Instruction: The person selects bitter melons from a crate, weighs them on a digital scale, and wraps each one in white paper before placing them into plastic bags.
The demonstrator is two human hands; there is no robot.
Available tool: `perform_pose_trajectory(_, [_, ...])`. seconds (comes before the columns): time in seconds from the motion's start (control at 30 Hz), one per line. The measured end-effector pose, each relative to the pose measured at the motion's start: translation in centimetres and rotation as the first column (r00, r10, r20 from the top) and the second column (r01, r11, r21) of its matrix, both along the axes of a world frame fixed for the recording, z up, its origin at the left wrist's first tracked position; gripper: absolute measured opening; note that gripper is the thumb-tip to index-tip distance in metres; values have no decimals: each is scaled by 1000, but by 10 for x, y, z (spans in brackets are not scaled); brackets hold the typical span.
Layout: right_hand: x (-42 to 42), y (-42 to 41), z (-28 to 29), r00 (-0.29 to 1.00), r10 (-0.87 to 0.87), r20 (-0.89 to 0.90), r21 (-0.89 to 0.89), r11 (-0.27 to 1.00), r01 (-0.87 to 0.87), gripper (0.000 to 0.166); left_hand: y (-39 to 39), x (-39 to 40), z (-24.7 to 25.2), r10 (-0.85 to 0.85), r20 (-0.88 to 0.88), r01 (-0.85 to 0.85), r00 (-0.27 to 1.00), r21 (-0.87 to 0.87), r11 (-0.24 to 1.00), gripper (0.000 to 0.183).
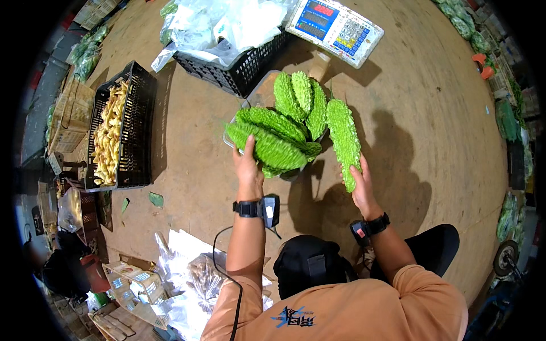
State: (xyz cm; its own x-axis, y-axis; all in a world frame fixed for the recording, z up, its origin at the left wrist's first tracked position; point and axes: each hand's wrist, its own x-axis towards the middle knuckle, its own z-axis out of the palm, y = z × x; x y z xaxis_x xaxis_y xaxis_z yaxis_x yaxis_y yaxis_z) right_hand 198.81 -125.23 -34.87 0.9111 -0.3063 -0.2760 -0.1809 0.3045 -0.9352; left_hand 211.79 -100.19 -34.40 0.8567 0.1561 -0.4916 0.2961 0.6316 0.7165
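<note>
My right hand (pixel 360 183) grips one long green bitter melon (pixel 342 132) near its lower end, off the right side of the pile. On the left, my left hand (pixel 248 164) has its fingers and thumb on another bitter melon (pixel 268 147), which looks blurred. Several more bitter melons (pixel 298 93) lie heaped beneath and beyond it on the metal pan of a digital weighing scale, whose pan rim (pixel 266 83) shows at the far edge. The scale's display and keypad head (pixel 335 30) stands beyond the pile, lit with red digits. Both wrists wear strapped devices.
A black plastic crate (pixel 239 72) topped with clear plastic bags (pixel 226 25) stands beyond the pan. To the left is a black crate (pixel 138 128) of ginger roots (pixel 111 136). Plastic bags (pixel 192 285) and a tan basket (pixel 136 283) lie at lower left. A person (pixel 64 273) is at far left.
</note>
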Motion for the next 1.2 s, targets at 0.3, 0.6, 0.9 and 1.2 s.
perform_pose_trajectory(0.3, [-3, -3, 19, 1000, 5, -3, 19, 1000, -5, 52, -63, 66, 16, 2, 157, -60, 988, 365, 929, 81])
perform_pose_trajectory(0.6, [-8, -13, 12, 999, -26, 34, 61, 998, 24, 52, -70, 68, -10, -5, 56, -17, 998, 389, 921, 75])
perform_pose_trajectory(0.9, [-1, -9, 13, 999, 11, 34, 30, 999, -12, 53, -46, 87, -47, -13, -8, 15, 1000, 601, 799, 66])
perform_pose_trajectory(1.2, [-20, -5, 62, 999, 16, 40, 31, 999, -17, 59, -30, 21, 44, 3, 129, -57, 992, 414, 909, 70])
